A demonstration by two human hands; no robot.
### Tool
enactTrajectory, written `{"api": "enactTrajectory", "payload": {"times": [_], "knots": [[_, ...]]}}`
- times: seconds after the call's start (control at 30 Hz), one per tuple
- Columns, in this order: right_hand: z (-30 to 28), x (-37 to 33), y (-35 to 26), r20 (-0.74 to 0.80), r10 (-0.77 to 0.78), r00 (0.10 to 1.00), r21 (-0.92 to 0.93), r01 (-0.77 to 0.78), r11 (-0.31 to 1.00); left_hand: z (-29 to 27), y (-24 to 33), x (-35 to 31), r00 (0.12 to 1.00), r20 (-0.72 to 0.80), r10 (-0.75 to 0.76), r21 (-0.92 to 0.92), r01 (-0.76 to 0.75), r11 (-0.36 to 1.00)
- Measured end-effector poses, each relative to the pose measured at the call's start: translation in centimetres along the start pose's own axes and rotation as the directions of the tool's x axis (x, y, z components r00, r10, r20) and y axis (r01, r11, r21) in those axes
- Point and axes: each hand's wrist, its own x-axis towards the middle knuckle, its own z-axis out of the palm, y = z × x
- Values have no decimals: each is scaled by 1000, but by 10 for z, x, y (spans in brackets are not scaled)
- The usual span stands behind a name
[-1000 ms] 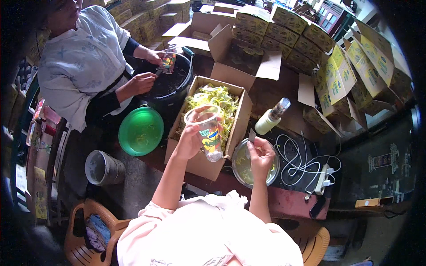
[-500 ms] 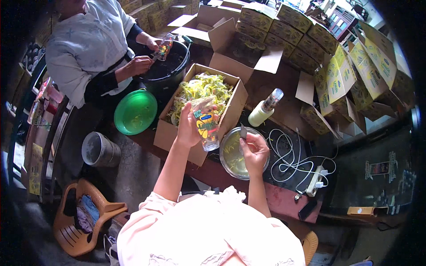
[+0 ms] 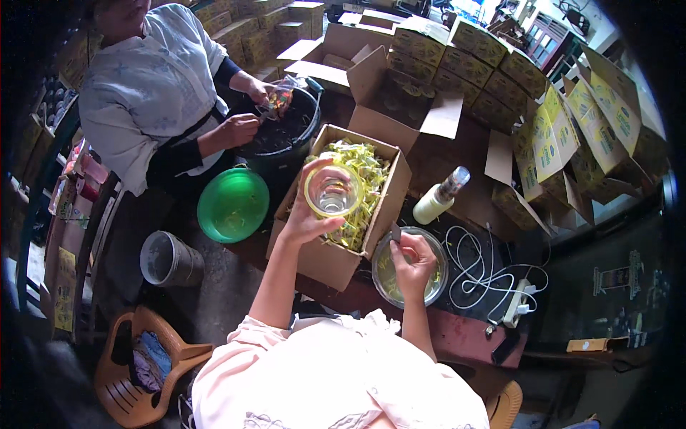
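My left hand (image 3: 299, 227) grips a clear drinking glass (image 3: 334, 191) by its side, its round mouth tipped up toward me. Between the thumb and fingers of my right hand (image 3: 416, 268) is a small flat grey blade (image 3: 396, 232). That hand hovers over a round metal bowl (image 3: 381, 282) with yellowish bits in it. Behind the glass stands a cardboard box (image 3: 314, 263) heaped with shredded yellow scraps (image 3: 373, 168). To the right of the box, a pale yellow bottle (image 3: 431, 204) has a clear glass (image 3: 455, 180) over its top.
At the far left a co-worker (image 3: 153, 86) handles a printed glass (image 3: 277, 100) over a black bucket (image 3: 314, 136). Nearby are a green basin (image 3: 232, 207), a grey bucket (image 3: 171, 261) and an orange chair (image 3: 118, 361). White cables (image 3: 471, 279), a power strip (image 3: 516, 307) and yellow cartons (image 3: 543, 132) lie rightward.
My left hand has tilted the glass so its mouth now faces up toward me; its printed side no longer shows. My right hand keeps the blade above the bowl. The whole view has shifted slightly.
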Motion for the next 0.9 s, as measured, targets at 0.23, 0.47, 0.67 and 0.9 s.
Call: {"api": "enactTrajectory", "payload": {"times": [0.23, 0.47, 0.67, 0.9], "knots": [[26, 2, -4, -66, -1, 998, -8, 0, 1000, -25, 6, 9, 998, 67, 21, 34, -24, 999], [48, 6, -6, -87, 14, 996, -25, -16, 1000, -43, 4, 12, 992, 47, -118, -117, 123, 986], [65, 5, -1, -132, 33, 991, -38, -39, 999, -58, -7, 15, 985, 60, -160, -93, 165, 982], [70, 1, 4, -168, 61, 984, -92, -78, 993, -82, -48, 11, 973, -76, -216, -71, 211, 975]]}}
